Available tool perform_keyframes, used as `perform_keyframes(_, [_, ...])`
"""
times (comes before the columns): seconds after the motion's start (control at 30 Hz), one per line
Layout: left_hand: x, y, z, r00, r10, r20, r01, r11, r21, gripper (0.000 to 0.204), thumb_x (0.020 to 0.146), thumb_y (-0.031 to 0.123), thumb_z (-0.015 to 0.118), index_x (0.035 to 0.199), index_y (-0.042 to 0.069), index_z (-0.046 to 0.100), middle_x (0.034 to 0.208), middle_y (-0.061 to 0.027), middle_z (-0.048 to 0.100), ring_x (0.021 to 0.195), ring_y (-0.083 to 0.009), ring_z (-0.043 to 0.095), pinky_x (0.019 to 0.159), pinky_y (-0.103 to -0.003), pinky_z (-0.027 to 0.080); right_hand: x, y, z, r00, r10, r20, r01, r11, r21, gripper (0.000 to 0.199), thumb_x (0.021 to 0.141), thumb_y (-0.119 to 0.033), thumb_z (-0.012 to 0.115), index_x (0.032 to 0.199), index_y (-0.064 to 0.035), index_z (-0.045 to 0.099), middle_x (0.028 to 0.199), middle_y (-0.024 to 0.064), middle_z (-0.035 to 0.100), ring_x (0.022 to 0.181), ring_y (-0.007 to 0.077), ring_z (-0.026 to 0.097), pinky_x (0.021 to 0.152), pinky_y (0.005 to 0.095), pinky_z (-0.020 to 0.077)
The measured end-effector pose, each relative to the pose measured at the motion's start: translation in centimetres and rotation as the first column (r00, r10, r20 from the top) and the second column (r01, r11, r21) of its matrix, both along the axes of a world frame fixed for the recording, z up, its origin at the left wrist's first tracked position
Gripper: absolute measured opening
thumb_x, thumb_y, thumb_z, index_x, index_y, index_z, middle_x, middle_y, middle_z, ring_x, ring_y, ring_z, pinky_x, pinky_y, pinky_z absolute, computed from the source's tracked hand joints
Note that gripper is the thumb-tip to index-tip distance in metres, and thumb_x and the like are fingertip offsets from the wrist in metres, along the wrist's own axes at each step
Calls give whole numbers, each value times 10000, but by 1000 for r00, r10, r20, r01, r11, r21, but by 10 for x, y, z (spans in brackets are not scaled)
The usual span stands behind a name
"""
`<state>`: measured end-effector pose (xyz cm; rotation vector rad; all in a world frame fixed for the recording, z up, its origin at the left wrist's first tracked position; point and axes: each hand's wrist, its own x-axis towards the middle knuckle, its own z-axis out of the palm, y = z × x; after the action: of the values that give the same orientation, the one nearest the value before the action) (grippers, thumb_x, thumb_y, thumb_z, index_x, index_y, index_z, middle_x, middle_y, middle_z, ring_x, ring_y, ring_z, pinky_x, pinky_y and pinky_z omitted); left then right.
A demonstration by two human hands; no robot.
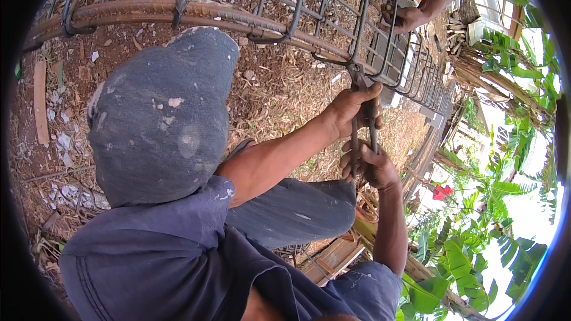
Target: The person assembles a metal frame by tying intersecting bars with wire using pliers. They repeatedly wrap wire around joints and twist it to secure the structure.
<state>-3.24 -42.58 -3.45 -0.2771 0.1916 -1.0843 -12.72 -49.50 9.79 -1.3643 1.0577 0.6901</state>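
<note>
A pair of dark steel pincers [357, 76] stands nearly upright in the picture. Its jaws meet the near long bar of a rebar cage [148, 10], where a stirrup crosses it. My left hand [350, 110] is closed around the upper part of the handles, just below the jaws. Lower down, my right hand [380, 170] is closed on the handle ends. Any tie wire in the jaws is too small to make out.
Across the cage are a co-worker's hands [410, 19], at the bars. My bent knee [166, 113] in dark trousers is close to the cage at left. Wood pieces [40, 102] and white chips lie on brown soil. Banana leaves [461, 261] grow at right.
</note>
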Motion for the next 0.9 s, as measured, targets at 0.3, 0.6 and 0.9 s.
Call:
perform_keyframes(0.3, [17,-3,71,955,111,-274,11,913,408,273,932,355,665,885,114,543,697,9,490,633,-128,498,647,-285,421,53,26,46,486,525,-699,-747,-167,-644,231,882,-212,639,1029,-54,556,830,210,655,774,415,649,673,527,488])
perform_keyframes(0.6, [80,-5,99,672,104,-733,-112,993,39,236,932,268,664,914,59,556,869,-96,620,843,-213,628,853,-389,529,260,72,104,-109,342,-933,-857,-508,-86,162,774,-171,756,749,-14,726,676,191,661,619,303,664,635,432,517])
perform_keyframes(0.9, [44,10,54,922,65,-381,-70,998,-1,661,791,559,718,1179,74,492,1091,-107,533,1137,-282,513,1008,-502,404,243,36,105,299,549,-780,-919,385,-82,224,893,-200,640,812,-3,708,708,132,711,589,161,698,524,281,585])
